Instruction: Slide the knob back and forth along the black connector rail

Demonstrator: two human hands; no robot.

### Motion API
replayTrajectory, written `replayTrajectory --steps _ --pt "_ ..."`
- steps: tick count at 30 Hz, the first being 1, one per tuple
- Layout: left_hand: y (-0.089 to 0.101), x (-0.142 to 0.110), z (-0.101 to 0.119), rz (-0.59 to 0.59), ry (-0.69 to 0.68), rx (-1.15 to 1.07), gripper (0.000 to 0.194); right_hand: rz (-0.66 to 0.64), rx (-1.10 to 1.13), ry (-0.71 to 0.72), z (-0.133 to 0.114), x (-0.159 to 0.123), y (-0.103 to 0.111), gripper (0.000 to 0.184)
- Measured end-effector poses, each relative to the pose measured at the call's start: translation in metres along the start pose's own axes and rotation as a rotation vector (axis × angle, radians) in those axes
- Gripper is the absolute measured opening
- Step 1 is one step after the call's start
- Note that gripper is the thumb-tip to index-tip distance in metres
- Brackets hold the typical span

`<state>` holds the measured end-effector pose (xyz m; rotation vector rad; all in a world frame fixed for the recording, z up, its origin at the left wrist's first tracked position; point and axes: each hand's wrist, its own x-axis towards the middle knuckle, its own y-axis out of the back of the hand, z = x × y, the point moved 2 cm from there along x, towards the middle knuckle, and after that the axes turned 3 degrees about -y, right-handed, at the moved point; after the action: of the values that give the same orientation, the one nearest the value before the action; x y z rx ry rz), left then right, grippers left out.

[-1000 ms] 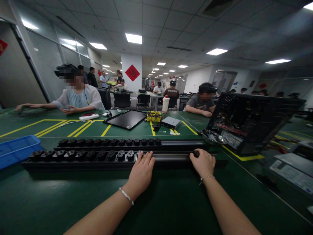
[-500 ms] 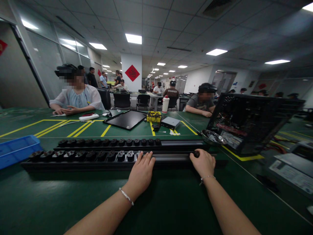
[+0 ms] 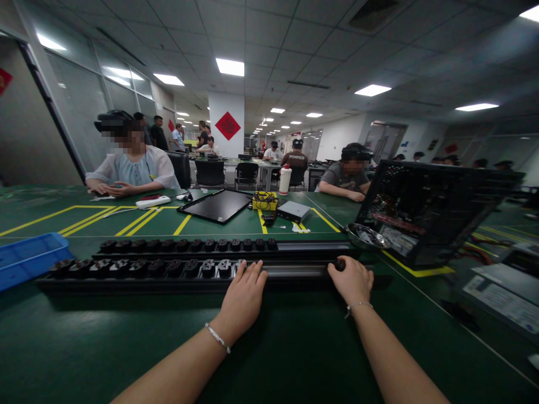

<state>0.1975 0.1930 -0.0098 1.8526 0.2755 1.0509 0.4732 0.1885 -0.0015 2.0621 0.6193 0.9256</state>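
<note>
Two long black rails lie side by side across the green table. The nearer rail [image 3: 295, 271] carries a row of black plug-like modules [image 3: 155, 267] on its left part, and bare metal shows farther right. The farther rail [image 3: 314, 246] bears a similar row. My left hand [image 3: 244, 294] rests with fingers stretched over the nearer rail, at the right end of its row; what lies beneath the fingertips is hidden. My right hand [image 3: 352, 280] is closed around a small black module [image 3: 339, 264] at the nearer rail's right part. The module's lower side is hidden.
At left stands a blue bin [image 3: 33, 255]. An open computer case [image 3: 425, 213] and a metal bowl [image 3: 368, 237] stand on the right, near a power supply [image 3: 503, 294]. Beyond the rails lie a black panel [image 3: 217, 205] and a grey drive [image 3: 293, 211]. Two people sit opposite.
My right hand has shifted very slightly to the right with the small black module. My left hand stays in place on the nearer rail.
</note>
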Motion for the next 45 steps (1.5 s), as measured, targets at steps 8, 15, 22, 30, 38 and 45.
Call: replayTrajectory --steps 8,15,22,30,38,45 --pt "-0.002 -0.001 0.0 0.002 -0.003 0.005 0.036 0.017 0.002 -0.01 0.0 0.001 -0.001 0.034" --pt "0.0 0.0 0.0 0.0 -0.004 0.005 0.038 0.012 0.006 -0.015 0.0 0.001 0.0 0.033" --pt "-0.001 0.0 -0.001 -0.004 -0.001 0.0 0.038 -0.007 0.002 -0.012 -0.001 0.001 0.002 0.031" --pt "-0.002 -0.001 0.0 -0.001 -0.002 0.001 0.037 0.067 -0.02 -0.033 0.005 0.0 -0.003 0.045" --pt "-0.004 -0.001 -0.001 -0.004 -0.007 -0.005 0.037 0.05 -0.013 -0.097 0.008 -0.002 -0.006 0.049" --pt "-0.003 -0.001 -0.001 -0.005 -0.005 0.001 0.038 -0.014 0.037 -0.141 0.01 0.0 -0.005 0.051"
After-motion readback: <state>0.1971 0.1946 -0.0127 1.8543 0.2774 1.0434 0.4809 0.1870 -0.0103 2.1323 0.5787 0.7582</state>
